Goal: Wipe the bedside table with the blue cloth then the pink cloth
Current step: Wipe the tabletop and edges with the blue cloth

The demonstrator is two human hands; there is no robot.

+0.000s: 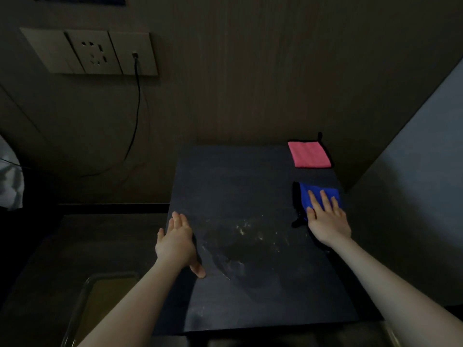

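The left hand [176, 242] was laid flat on the left edge of the bench [238, 176], fingers apart and holding nothing, the thumb stretched along the top toward the body. Just right of that hand, a patch of pale crumbs and a wet-looking smear [240, 249] was spread over the dark top, between the two hands.

The right hand [327, 220] was pressed flat, fingers spread, on the near part of the blue cloth [313, 194], which lay at the bench's right edge; no closed grip on the cloth could be seen. Beyond that hand, well apart from it at the far right corner, the pink cloth [309, 154] lay folded and untouched.

Several slips could be judged likely. With only a flat palm on it, the blue cloth might bunch or slide out from under the fingers when drawn left toward the smear. A sweep started so close to the right edge might push the cloth, or its dark hanging loop, off the bench. Crumbs might be driven over the left edge, past the left hand, rather than gathered. In such dim light, streaks might be missed.

No brand, label or readable writing was seen.
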